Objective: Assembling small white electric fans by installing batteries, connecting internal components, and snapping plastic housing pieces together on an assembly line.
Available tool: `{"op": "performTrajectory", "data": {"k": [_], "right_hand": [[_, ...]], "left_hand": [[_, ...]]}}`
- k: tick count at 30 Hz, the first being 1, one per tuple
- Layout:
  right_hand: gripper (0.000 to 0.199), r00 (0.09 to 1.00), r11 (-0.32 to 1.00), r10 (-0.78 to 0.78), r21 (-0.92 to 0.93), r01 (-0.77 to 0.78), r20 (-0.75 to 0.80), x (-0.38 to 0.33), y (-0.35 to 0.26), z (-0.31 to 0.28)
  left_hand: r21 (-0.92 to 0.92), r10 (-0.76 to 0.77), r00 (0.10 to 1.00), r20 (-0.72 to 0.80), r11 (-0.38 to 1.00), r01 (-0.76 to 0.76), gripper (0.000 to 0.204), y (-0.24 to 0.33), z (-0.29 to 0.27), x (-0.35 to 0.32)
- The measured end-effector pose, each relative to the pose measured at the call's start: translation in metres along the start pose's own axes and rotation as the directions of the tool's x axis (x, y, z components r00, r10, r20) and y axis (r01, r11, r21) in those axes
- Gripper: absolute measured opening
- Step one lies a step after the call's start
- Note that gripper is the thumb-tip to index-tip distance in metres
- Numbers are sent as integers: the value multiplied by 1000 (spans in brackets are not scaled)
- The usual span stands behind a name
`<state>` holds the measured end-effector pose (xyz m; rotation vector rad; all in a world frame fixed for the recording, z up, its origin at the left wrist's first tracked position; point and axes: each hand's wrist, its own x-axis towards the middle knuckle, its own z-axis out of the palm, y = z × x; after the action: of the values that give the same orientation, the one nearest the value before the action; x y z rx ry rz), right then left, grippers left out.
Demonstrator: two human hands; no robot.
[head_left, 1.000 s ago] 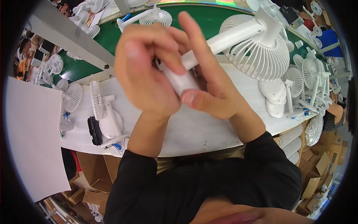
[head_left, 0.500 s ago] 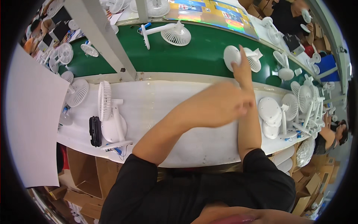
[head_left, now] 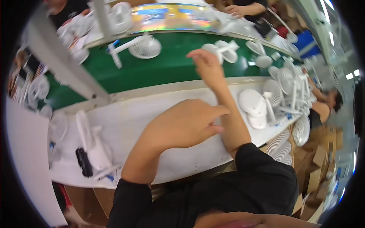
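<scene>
Our white fan (head_left: 224, 53) reached the green belt (head_left: 167, 68).
We stretched the right hand (head_left: 205, 64) further out than half a second before, fingers grasping the fan; the left hand (head_left: 186, 123) hung released, holding nothing, over the worktop (head_left: 125, 117).

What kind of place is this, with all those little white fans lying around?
Most likely a fan assembly line in a factory. A green conveyor belt carries white fans past a white workbench crowded with fan parts, and the right hand reaches to a fan on the belt.
</scene>
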<state>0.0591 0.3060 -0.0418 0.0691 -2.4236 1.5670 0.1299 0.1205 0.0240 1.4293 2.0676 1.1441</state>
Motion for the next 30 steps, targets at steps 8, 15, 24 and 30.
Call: {"op": "performTrajectory", "data": {"k": [8,15,24,30], "right_hand": [[17,987,998,44,-60,-35,155,-8,-16,-13],[14,957,981,32,-191,25,289,-9,-14,-21],[35,998,813,47,-579,-66,-48,-6,-2,-8],[36,994,809,-5,-585,-59,-107,-11,10,19]], "left_hand": [[41,-81,995,50,996,79,37,5,3,7],[114,-77,996,50,991,71,36,1,11,12],[119,-9,999,43,993,3,40,1,4,9],[55,-133,990,53,990,130,38,5,-6,1]]}}
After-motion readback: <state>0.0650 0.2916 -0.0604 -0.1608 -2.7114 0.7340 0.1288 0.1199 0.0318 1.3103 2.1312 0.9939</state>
